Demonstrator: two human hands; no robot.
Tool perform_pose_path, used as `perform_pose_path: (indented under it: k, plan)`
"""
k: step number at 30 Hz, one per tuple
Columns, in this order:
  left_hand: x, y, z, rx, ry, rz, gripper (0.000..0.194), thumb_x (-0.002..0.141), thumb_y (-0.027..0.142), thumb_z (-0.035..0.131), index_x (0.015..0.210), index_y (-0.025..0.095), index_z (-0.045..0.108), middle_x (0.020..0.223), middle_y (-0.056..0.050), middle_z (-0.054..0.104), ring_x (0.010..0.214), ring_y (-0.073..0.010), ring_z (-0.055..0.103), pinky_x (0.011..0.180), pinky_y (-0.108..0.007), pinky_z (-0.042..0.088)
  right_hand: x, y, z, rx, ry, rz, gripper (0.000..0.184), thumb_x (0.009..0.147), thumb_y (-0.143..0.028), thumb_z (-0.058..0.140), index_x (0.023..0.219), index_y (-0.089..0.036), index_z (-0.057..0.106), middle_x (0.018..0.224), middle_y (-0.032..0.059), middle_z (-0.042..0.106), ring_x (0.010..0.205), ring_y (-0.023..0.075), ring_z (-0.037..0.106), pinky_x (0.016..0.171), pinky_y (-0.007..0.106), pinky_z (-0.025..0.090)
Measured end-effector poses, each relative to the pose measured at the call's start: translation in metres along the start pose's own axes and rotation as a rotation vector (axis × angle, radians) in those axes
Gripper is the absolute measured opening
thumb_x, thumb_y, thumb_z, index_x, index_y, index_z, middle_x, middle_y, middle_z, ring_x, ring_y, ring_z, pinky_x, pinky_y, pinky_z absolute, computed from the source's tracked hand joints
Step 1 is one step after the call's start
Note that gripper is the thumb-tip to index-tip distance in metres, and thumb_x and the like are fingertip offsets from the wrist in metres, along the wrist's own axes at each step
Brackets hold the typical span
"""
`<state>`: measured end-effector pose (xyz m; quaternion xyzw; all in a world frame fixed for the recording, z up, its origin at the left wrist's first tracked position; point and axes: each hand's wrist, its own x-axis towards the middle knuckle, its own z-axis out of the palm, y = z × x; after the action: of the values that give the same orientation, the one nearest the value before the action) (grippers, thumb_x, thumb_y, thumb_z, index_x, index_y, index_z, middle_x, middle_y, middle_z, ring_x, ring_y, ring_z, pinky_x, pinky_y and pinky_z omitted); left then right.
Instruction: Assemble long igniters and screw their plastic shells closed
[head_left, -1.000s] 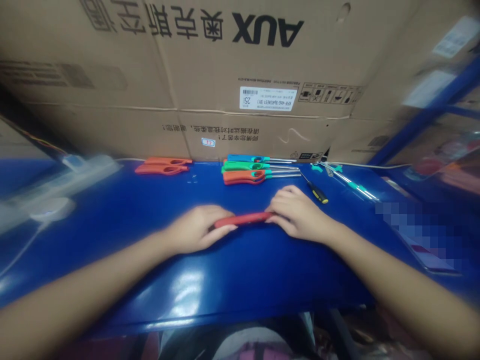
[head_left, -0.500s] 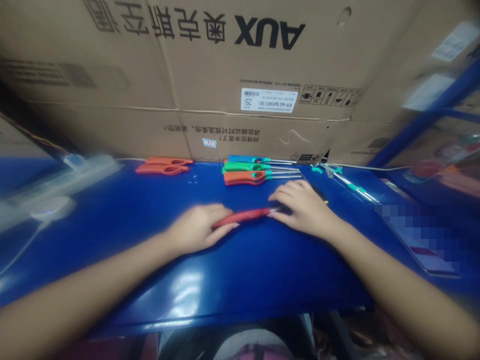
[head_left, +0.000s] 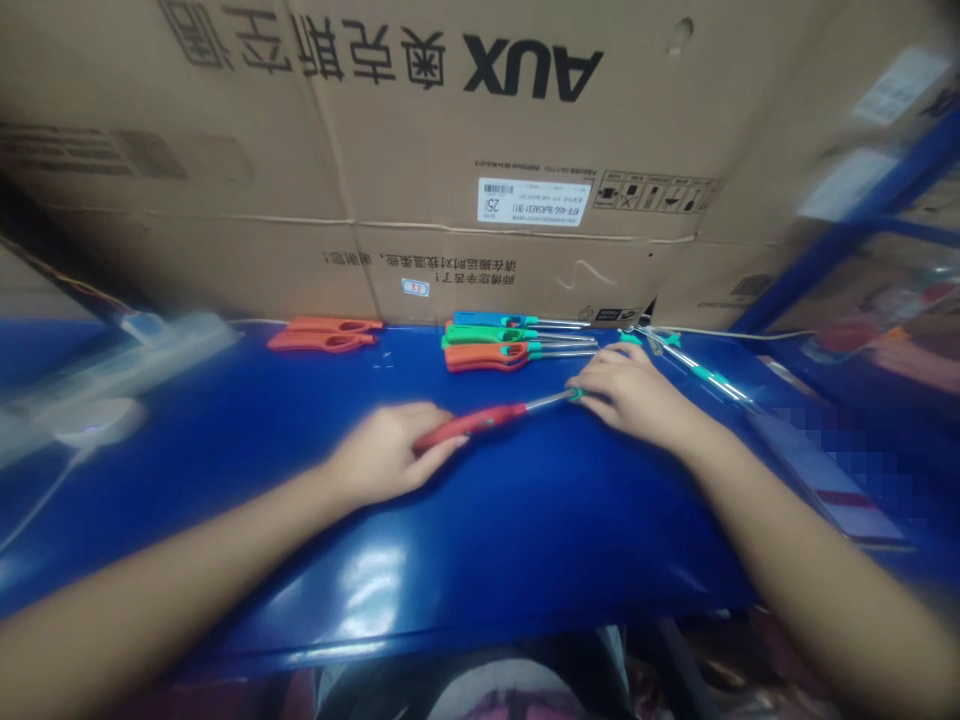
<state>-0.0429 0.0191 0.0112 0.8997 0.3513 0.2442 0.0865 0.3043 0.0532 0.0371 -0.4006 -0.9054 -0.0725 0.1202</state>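
My left hand (head_left: 386, 450) is closed round the handle end of a red long-neck lighter (head_left: 480, 421) that lies slanted on the blue table (head_left: 480, 540). The lighter's thin metal rod (head_left: 551, 400) points up and to the right. My right hand (head_left: 626, 390) pinches the far tip of that rod, fingers curled together. Just behind my hands lie three assembled lighters (head_left: 495, 338) side by side: blue, green and orange, rods pointing right.
Two orange handle shells (head_left: 324, 333) lie at the back left. Loose rods with green ends (head_left: 697, 367) lie at the back right. A large cardboard box (head_left: 420, 150) walls the back. A white power strip (head_left: 142, 345) sits left, a phone (head_left: 840, 480) right.
My right hand has slid up and to the right along the lighter, baring its metal rod. The red handle has tilted with it. The left hand has stayed put.
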Motion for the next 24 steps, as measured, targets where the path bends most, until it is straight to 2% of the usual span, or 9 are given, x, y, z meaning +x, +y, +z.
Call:
perform_pose_path:
  k: [5,10,13,16,20,22,24]
  plan:
    - [0.000,-0.003,0.001,0.039,-0.047,0.066,0.032,0.104,0.040,0.049,0.110,0.017,0.070,0.089,-0.007,0.070,0.077,-0.0174,0.066,0.069,-0.027,0.050,0.001,-0.008,0.000,0.104,-0.081,-0.054,0.018,0.097,-0.028,0.059,0.101,-0.022,0.075,0.099,0.0083,0.072,0.097,0.0256,0.060,0.096,0.047,0.038]
    - [0.001,-0.005,0.003,0.061,-0.067,0.099,0.033,0.105,0.039,0.048,0.119,0.017,0.068,0.092,-0.007,0.069,0.080,-0.0180,0.065,0.072,-0.027,0.051,0.005,-0.032,0.004,0.163,-0.099,-0.120,0.024,0.101,-0.032,0.054,0.109,-0.019,0.073,0.096,0.0091,0.068,0.094,0.0240,0.056,0.090,0.040,0.040]
    - [0.001,-0.004,0.004,0.051,-0.063,0.103,0.033,0.104,0.038,0.049,0.121,0.017,0.067,0.094,-0.007,0.069,0.082,-0.0187,0.066,0.072,-0.028,0.052,0.008,-0.043,0.009,0.202,-0.065,-0.148,0.026,0.102,-0.032,0.053,0.113,-0.017,0.071,0.094,0.0094,0.069,0.092,0.0233,0.056,0.089,0.039,0.042]
    - [0.001,-0.004,0.004,0.039,-0.043,0.094,0.033,0.104,0.039,0.049,0.121,0.017,0.067,0.095,-0.008,0.069,0.082,-0.0191,0.066,0.073,-0.029,0.052,0.009,-0.045,0.011,0.228,-0.001,-0.123,0.027,0.100,-0.032,0.058,0.121,-0.017,0.066,0.101,0.0105,0.070,0.094,0.0236,0.058,0.090,0.039,0.043]
    - [0.001,-0.003,0.004,0.003,-0.041,0.068,0.034,0.104,0.039,0.050,0.123,0.016,0.067,0.098,-0.009,0.070,0.085,-0.0196,0.067,0.077,-0.030,0.053,0.009,-0.043,0.007,0.217,0.045,-0.066,0.016,0.096,-0.029,0.063,0.106,-0.017,0.065,0.096,0.0090,0.068,0.093,0.0235,0.060,0.088,0.037,0.044]
    - [0.001,-0.003,0.005,-0.009,-0.047,0.059,0.034,0.104,0.039,0.050,0.122,0.016,0.067,0.098,-0.008,0.070,0.085,-0.0195,0.066,0.077,-0.030,0.053,0.009,-0.043,0.004,0.197,0.056,-0.109,0.012,0.098,-0.028,0.061,0.099,-0.017,0.066,0.092,0.0076,0.068,0.091,0.0226,0.060,0.090,0.038,0.043]
    - [0.001,-0.003,0.005,-0.011,-0.044,0.071,0.034,0.104,0.039,0.050,0.122,0.016,0.067,0.098,-0.008,0.070,0.084,-0.0194,0.066,0.077,-0.030,0.053,0.009,-0.044,0.002,0.184,0.056,-0.157,0.016,0.100,-0.030,0.057,0.100,-0.017,0.067,0.091,0.0068,0.070,0.090,0.0216,0.060,0.092,0.038,0.041]
